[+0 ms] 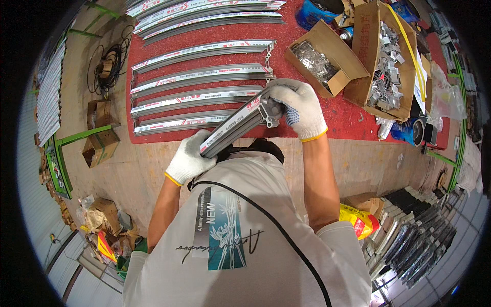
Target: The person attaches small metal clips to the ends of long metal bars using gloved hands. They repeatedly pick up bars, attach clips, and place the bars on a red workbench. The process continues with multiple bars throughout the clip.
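Both my hands wear white knit gloves with yellow cuffs. My left hand (191,156) grips the lower end of a grey metal profile (234,124) that bears a printed protective film. My right hand (297,107) is closed around its upper end, where a cut face with hollow chambers shows. The profile slants up to the right, over the near edge of the red-covered table (326,128). Several similar profiles (199,75) lie side by side on the table beyond it. Their cut ends show at the right.
Right of the profiles stand an open carton of small metal pieces (312,57) and a larger carton of metal corner brackets (387,73). A blue bucket (319,13) is behind them. More profiles (207,15) lie at the far side. A green metal frame (86,134) stands at left.
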Motion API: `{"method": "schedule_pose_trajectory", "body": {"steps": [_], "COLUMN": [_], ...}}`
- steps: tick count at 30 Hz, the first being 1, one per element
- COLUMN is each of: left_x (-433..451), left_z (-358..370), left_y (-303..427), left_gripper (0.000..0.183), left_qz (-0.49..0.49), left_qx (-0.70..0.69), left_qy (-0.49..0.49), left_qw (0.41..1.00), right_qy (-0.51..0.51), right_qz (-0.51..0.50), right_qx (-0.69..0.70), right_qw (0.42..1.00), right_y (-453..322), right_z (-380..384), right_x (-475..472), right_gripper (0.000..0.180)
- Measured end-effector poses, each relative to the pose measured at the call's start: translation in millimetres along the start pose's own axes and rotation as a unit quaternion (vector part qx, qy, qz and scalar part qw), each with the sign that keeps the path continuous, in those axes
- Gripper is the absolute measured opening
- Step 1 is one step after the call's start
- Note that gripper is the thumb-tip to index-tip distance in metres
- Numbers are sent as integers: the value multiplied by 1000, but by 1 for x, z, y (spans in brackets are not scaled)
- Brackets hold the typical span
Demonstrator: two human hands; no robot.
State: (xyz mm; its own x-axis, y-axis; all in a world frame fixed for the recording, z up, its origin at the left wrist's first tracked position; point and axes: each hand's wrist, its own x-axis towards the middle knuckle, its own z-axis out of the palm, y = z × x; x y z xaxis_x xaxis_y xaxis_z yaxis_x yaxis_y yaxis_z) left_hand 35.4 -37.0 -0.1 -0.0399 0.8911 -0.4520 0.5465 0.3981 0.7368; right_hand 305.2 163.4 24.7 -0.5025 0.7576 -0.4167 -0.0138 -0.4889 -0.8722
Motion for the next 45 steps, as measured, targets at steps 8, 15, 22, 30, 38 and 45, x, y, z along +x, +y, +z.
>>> {"method": "schedule_pose_trajectory", "body": {"steps": [8,15,22,30,38,45], "left_x": [-1,2,2,3,1,4], "left_z": [5,11,8,11,9,11], "left_y": [-1,-6,-5,-7,-7,-13], "left_gripper": [56,52,51,52,54,57], "left_qz": [30,17,-7,-14,-4,4], "left_qx": [-49,-14,-4,31,57,93], "left_qy": [23,82,79,76,92,98], "left_qw": [998,996,997,997,994,991], "right_qy": [58,161,197,206,214,199], "right_qz": [-51,-101,-114,-109,-111,-194], "right_qx": [3,-28,-87,-113,-206,-308], "right_qw": [997,981,970,966,948,910], "right_y": [8,-10,-12,-8,3,6], "right_z": [10,15,27,32,26,21], "right_x": [-6,-33,-37,-29,-24,-18], "right_gripper": [33,24,28,31,34,32]}}
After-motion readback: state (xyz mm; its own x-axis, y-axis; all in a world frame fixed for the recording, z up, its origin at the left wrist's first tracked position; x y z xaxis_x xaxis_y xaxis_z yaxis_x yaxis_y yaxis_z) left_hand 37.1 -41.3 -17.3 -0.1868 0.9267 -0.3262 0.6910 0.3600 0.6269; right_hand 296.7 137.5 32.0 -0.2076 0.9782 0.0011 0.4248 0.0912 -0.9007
